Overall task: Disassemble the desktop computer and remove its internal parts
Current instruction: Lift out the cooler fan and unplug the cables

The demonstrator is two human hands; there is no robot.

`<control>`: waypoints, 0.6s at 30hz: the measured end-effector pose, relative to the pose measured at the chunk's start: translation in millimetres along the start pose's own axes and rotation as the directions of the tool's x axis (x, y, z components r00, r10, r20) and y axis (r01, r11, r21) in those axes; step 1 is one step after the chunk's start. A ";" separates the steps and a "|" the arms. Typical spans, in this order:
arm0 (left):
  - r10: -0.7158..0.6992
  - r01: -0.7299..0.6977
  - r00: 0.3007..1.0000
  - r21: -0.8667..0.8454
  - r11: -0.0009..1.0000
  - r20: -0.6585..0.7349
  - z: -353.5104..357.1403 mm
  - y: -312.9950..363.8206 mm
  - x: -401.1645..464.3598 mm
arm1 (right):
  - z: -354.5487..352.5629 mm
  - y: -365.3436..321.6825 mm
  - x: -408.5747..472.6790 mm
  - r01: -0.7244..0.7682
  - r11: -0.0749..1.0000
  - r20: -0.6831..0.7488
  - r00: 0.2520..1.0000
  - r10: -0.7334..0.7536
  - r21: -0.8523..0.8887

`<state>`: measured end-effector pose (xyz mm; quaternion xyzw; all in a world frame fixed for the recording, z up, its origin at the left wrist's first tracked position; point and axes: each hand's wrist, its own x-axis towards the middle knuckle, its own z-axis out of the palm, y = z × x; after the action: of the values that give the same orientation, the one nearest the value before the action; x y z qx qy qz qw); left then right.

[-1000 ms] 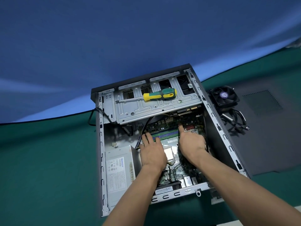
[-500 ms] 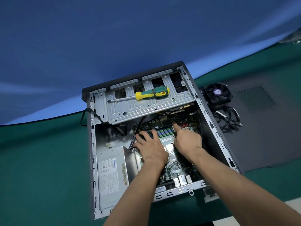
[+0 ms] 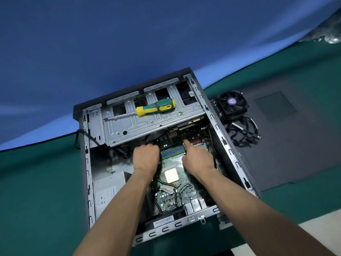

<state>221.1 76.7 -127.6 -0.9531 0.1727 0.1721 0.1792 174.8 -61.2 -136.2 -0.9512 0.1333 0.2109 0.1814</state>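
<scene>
Both our hands are down inside the open computer case (image 3: pixel 84 163), which lies on its side on the green desk with its far end toward the blue backdrop. From the one head view, our left hand (image 3: pixel 145 157) sits at the left end of the memory sticks (image 3: pixel 172 151), fingers curled out of sight under the drive cage, so we cannot tell whether it grips anything. Our right hand (image 3: pixel 196 158) is at the right end, index finger stretched forward onto the board beside the slots, the rest curled. The sticks run left to right between our hands, each hand at one end, so we judge the end clips come next. Our screwdriver (image 3: pixel 156 108) rests on the drive cage (image 3: pixel 147 126); the fan (image 3: pixel 231 104) lies outside the case, toward the desk's right edge.
</scene>
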 end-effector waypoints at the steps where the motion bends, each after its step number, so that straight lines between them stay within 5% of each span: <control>1: 0.015 -0.015 1.000 -0.013 1.000 -0.009 -1.2 -3.0 1.0 | 0.1 0.6 -0.2 -0.006 1.000 0.004 1.000 0.006 0.030; 9: 0.087 -0.087 0.996 -0.019 0.996 -0.012 1.3 -5.4 2.9 | -4.6 4.7 -0.8 -0.029 0.969 0.079 0.997 0.010 0.246; 15: 0.058 -0.059 0.996 -0.010 0.998 -0.063 8.9 5.6 0.0 | -6.9 -3.5 -1.6 0.078 0.949 0.043 0.997 -0.068 -0.306; 18: 0.026 -0.027 0.998 -0.016 1.000 -0.059 12.7 8.4 -3.6 | -4.6 -10.8 -4.0 0.108 0.900 0.110 0.992 -0.068 -0.422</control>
<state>211.2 75.3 -139.7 -0.9570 0.1889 0.1476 0.1636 176.6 -52.6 -127.4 -0.9621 0.0322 0.2702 -0.0161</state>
